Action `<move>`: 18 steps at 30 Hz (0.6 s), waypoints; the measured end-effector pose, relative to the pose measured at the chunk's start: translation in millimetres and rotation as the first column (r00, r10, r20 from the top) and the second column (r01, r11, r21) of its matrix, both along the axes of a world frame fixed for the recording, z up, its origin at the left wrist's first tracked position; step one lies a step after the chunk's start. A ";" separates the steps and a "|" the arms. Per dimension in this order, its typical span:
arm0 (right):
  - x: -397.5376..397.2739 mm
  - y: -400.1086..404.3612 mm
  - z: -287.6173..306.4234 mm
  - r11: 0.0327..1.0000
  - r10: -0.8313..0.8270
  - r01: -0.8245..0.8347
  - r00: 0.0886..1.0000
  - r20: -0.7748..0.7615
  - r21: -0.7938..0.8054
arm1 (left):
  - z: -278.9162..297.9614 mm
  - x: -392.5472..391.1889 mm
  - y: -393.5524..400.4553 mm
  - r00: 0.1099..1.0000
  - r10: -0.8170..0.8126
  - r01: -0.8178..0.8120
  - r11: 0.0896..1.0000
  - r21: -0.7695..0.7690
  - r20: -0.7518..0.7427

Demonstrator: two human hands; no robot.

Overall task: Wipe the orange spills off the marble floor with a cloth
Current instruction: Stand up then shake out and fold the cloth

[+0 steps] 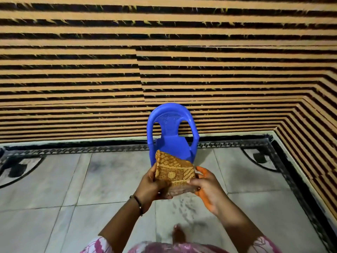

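Note:
I hold a folded orange-brown patterned cloth (174, 170) up in front of me with both hands, well above the grey marble floor (73, 189). My left hand (151, 185) grips its left edge, thumb on the front. My right hand (207, 187) pinches its lower right corner; orange stain covers that hand's fingertips and the edge of its palm. Faint dark streaks mark the floor tile (184, 209) below my hands. No orange spill shows on the visible floor.
A small blue plastic chair (172, 132) stands against the striped wall (164, 61) straight ahead. A black patterned border (284, 172) runs along the floor's far and right sides. My bare foot (178, 234) is on the tile below.

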State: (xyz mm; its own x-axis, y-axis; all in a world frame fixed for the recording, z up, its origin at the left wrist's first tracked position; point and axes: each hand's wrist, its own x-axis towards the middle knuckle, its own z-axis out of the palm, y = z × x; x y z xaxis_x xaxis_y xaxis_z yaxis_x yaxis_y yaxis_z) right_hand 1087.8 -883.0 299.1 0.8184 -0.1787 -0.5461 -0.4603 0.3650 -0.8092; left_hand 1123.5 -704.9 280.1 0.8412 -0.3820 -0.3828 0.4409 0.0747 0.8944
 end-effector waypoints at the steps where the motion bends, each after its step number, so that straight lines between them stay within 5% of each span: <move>1: 18.5 -13.9 -3.4 0.997 0.022 -0.020 0.999 -0.025 0.069 | -2.1 17.4 -13.7 1.000 0.022 -0.022 1.000 -0.012 0.013; 7: 92.9 -59.6 -23.8 0.926 0.027 0.080 0.961 -0.276 0.368 | -3.1 89.2 -57.4 0.998 0.066 -0.066 0.997 0.030 0.020; 18: 242.2 -96.3 -75.6 0.985 -0.043 0.092 0.949 -0.311 0.145 | -57.3 239.5 -98.9 0.960 0.086 -0.054 0.990 0.127 -0.265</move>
State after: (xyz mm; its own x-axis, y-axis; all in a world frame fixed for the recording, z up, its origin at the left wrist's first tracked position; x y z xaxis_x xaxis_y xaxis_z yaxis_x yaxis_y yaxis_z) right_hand 1330.0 -979.3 223.4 0.5964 -0.1202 -0.7936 -0.6467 0.5138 -0.5638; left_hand 1363.0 -803.7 222.8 0.7235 -0.2645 -0.6377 0.6643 0.0155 0.7473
